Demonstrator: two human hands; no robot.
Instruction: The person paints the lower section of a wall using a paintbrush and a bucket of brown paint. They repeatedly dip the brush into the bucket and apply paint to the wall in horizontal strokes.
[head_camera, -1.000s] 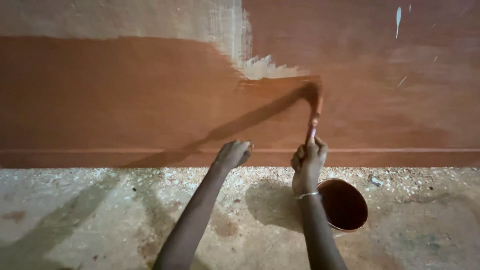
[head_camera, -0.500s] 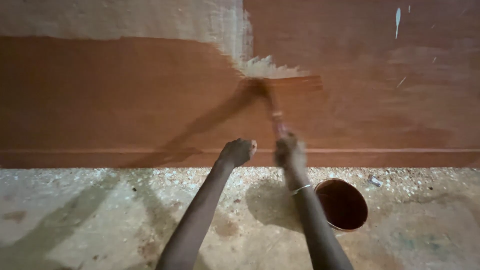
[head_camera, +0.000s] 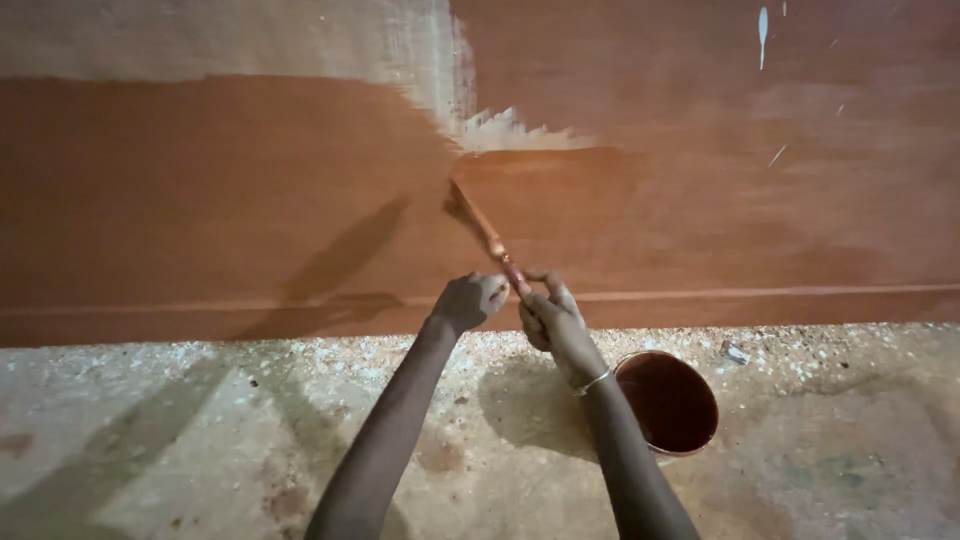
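Paintbrush (head_camera: 485, 232), gripped in the right hand (head_camera: 548, 318), has swung leftward across the wall (head_camera: 200, 200) since a second ago; its bristles now press just below the unpainted pale patch (head_camera: 440, 70), spreading brown toward it. Left hand (head_camera: 470, 300) is loosely curled, touching the handle's end or just beside it; I cannot tell which. Paint bucket (head_camera: 668, 402) sits right of that wrist, partly hidden.

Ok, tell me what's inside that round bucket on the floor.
The bucket beside the right hand holds dark reddish-brown paint, matching the wall. The paint covers the bottom, so its depth cannot be seen.
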